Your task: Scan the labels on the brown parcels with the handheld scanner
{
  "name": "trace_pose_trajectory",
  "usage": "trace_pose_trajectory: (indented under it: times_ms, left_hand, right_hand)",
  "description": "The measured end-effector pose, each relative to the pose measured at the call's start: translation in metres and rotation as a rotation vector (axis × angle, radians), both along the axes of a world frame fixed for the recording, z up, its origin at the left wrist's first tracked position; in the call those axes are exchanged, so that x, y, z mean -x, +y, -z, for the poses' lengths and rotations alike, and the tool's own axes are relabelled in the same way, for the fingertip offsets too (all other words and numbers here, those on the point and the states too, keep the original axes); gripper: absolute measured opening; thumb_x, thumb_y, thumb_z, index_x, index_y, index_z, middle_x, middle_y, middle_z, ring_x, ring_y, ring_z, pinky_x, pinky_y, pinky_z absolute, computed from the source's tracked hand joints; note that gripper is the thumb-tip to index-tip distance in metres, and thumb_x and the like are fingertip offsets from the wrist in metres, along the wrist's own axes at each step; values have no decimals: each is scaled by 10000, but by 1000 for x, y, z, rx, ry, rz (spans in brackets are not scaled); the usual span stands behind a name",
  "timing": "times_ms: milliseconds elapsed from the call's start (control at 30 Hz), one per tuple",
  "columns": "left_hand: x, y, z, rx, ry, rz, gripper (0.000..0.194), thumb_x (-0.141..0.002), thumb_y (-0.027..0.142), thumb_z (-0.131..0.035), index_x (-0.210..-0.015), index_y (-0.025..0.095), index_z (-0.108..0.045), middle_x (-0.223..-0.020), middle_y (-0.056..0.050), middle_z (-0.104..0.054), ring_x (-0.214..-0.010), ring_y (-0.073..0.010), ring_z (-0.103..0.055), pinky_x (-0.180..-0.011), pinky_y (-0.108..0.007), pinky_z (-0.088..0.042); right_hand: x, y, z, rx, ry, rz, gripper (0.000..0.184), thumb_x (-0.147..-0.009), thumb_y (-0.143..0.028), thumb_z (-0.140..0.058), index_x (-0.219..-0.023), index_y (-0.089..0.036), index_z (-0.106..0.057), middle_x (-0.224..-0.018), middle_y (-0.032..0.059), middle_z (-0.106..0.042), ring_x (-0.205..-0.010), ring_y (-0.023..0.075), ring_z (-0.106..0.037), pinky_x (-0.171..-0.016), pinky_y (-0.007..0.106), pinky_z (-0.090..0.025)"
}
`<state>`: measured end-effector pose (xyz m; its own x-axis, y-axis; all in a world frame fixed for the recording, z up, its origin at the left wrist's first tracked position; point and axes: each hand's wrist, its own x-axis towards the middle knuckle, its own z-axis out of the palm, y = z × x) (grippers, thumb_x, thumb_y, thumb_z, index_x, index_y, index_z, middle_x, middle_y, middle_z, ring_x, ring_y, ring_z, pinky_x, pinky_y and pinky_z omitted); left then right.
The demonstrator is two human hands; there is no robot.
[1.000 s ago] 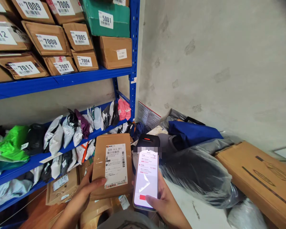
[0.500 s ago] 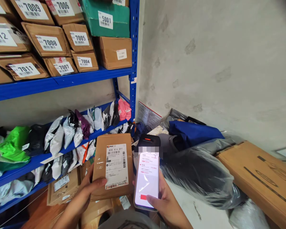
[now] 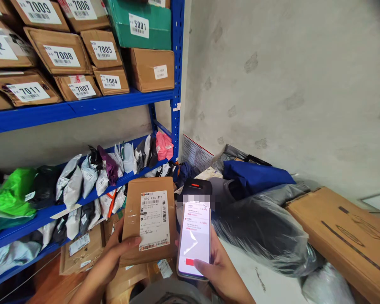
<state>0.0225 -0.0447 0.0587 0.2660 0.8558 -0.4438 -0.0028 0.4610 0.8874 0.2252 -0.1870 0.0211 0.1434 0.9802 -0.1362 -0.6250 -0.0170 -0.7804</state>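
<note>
My left hand (image 3: pixel 118 249) grips a brown cardboard box (image 3: pixel 133 202) from its left side, the thumb lying across the front. A white shipping label (image 3: pixel 154 219) marked "830 X16 SY1" faces me on the box. Just to the right, my right hand (image 3: pixel 213 261) holds a smartphone (image 3: pixel 196 240) with a lit white screen. My right thumb rests on a red button low on the screen. Behind the top of the phone sits a black device (image 3: pixel 198 185) with a red mark. The fingers behind the box and phone are mostly hidden.
A blue shelf rack (image 3: pixel 114 101) at left carries numbered cartons (image 3: pixel 61 55), a green box (image 3: pixel 139 27) and rows of bagged parcels (image 3: pixel 72 179). On the right lie a plastic-wrapped black bundle (image 3: pixel 262 232), blue fabric (image 3: pixel 259 171) and a large carton (image 3: pixel 342 228). More boxes (image 3: pixel 82 249) stand below.
The view has shifted slightly, so the shelf and parcels sit a little further left. Both hands keep their hold on the box and the smartphone, the right thumb still on the red button.
</note>
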Motion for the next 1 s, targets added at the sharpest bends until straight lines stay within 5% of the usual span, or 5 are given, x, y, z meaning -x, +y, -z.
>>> trace_pose_trajectory:
  times_ms: [500,700,900,1000]
  left_hand:
    - [-1,10,9,22,7,-9,929,-573,323,-799,-1413,239,-410,-1143,-77,-713,-1049,-332,-657,-888,-398,-532]
    - [-3,12,8,22,21,-49,937,-540,369,-817,-1390,303,-428,-1127,-59,-719,-1022,-350,-664,-807,-410,-557]
    - [-8,5,18,136,81,-158,643,-569,371,-814,-1151,221,-583,-1022,-73,-742,-983,-326,-678,-752,-364,-565]
    - [-13,-4,28,217,70,-254,648,-523,295,-837,-1114,202,-589,-995,-82,-742,-936,-315,-688,-662,-328,-559]
  right_hand:
    - [-4,4,-11,32,22,-1,887,-609,-315,-855,-1334,-285,-345,-1214,110,-661,-1127,320,-616,-897,449,-473]
    - [-10,11,0,16,92,24,922,-524,-295,-887,-1311,-281,-408,-1162,90,-697,-999,303,-663,-795,397,-494]
    - [-20,27,7,208,254,185,690,-555,-432,-869,-1167,-248,-608,-1106,49,-740,-982,255,-658,-814,347,-496]
    - [-26,37,8,363,278,241,691,-486,-522,-883,-1063,-214,-661,-970,46,-776,-885,245,-682,-766,334,-508]
